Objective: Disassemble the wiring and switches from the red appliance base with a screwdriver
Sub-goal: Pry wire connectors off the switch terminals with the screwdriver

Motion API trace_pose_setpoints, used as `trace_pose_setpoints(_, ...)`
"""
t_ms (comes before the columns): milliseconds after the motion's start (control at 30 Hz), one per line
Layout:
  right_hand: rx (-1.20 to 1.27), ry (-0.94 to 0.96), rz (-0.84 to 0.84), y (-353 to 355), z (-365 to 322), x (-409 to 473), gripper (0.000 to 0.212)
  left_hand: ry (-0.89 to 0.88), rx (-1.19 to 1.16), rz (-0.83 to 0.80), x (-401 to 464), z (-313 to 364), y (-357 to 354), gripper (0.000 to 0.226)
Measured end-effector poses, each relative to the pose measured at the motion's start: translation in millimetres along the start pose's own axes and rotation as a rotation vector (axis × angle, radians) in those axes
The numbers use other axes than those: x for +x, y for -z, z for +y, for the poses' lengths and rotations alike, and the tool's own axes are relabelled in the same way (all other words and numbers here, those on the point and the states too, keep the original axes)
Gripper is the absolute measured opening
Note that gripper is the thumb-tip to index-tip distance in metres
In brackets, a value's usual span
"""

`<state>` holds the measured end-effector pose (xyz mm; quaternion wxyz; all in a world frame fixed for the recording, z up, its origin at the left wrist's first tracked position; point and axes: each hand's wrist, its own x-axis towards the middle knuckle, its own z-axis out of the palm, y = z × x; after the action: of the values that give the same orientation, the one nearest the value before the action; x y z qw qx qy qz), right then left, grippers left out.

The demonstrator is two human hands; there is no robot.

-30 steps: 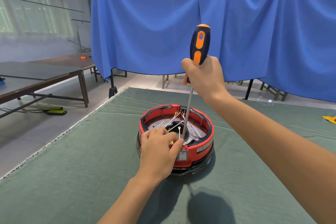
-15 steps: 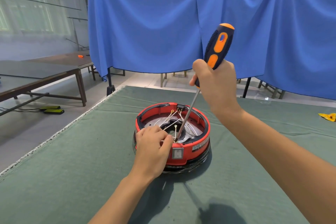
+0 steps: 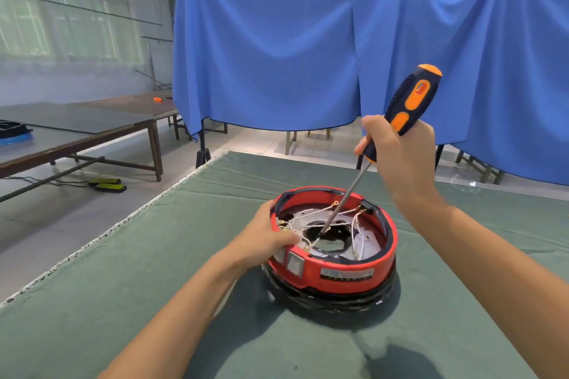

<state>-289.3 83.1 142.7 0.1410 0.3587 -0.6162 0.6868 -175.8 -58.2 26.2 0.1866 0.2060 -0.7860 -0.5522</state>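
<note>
The red appliance base [image 3: 338, 274] sits on the green table cloth [image 3: 123, 286], open side up, with a black ring under it. White wires [image 3: 323, 224] with brass ring terminals cross its metal floor. A white rocker switch [image 3: 294, 263] is set in the front wall. My left hand [image 3: 264, 240] grips the base's left rim, thumb over the edge. My right hand [image 3: 400, 151] grips the black and orange screwdriver [image 3: 409, 101], which tilts right. Its shaft tip [image 3: 321, 232] rests among the wires near the middle hole.
A blue curtain [image 3: 277, 40] hangs behind the table. Long brown tables [image 3: 92, 126] stand at the left, with a black and blue object [image 3: 12, 132] on one. Two yellow-black boxes [image 3: 107, 184] and cables lie on the floor.
The screwdriver has tilted further right and its tip moved toward the middle hole. My left hand slid from the front rim to the left rim. The base has turned, so the switch faces more left.
</note>
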Motion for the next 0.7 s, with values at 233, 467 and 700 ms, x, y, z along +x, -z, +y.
trace_pose_setpoints(233,0.021,-0.05,0.015,1,4,6,0.031,0.2,0.385,0.052,12,15,31,0.052)
trace_pose_setpoints(467,0.034,-0.048,0.01,-11,6,0,0.033,0.216,0.333,0.105,-35,9,-2,0.041)
trace_pose_setpoints(700,0.156,-0.082,0.05,5,5,-2,0.033,0.024,0.414,-0.294,-12,25,4,0.044)
